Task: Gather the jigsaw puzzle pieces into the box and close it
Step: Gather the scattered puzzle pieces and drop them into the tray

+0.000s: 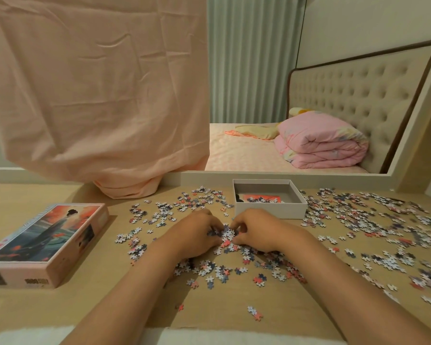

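Note:
Small jigsaw pieces [373,220] lie scattered over the wooden table [90,290], thickest at the right and centre. The open white box base [271,210] stands at the back centre with a few pieces and a pink sheet inside. Its lid [45,242], printed with a figure in a robe, lies at the left, picture side up. My left hand [197,235] and my right hand [256,232] meet just in front of the box, fingers curled around a small heap of pieces [227,236] between them.
A peach cloth [95,95] hangs over the table's back left and bunches onto it. Behind the table is a bed with a folded pink quilt [321,143] and a tufted headboard. A white strip runs along the near table edge.

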A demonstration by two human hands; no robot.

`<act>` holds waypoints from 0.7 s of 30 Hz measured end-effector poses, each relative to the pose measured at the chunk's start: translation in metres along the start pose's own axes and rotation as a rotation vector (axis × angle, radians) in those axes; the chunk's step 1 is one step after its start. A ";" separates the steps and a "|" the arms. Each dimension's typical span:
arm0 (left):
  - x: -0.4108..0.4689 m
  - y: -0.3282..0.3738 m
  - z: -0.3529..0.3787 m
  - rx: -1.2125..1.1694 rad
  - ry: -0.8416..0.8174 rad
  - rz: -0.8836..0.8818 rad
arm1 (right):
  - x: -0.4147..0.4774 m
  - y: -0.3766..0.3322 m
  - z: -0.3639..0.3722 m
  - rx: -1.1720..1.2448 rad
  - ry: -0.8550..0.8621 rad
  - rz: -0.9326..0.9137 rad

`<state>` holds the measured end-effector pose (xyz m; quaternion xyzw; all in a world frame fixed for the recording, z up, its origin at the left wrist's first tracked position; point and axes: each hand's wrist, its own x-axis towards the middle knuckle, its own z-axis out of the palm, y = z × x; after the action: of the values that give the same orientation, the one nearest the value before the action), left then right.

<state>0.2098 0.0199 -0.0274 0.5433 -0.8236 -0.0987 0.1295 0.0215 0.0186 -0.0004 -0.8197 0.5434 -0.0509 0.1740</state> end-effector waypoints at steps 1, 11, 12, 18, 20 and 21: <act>0.000 0.001 0.000 -0.018 0.020 0.004 | 0.000 0.001 0.000 0.014 0.008 0.006; 0.002 0.004 0.000 -0.116 0.111 -0.031 | 0.004 0.000 0.001 0.094 0.070 -0.029; 0.003 0.005 -0.001 -0.130 0.120 -0.033 | 0.004 0.002 -0.001 0.104 0.072 -0.035; 0.014 0.014 -0.002 -0.248 0.155 -0.051 | 0.005 0.016 -0.012 0.262 0.032 -0.004; 0.022 0.019 -0.007 -0.354 0.177 -0.067 | 0.003 0.024 -0.025 0.332 0.080 0.006; 0.027 0.023 -0.011 -0.405 0.188 -0.071 | 0.003 0.029 -0.033 0.363 0.132 0.011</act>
<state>0.1833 0.0036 -0.0073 0.5415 -0.7518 -0.2153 0.3087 -0.0116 -0.0017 0.0205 -0.7668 0.5399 -0.2009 0.2831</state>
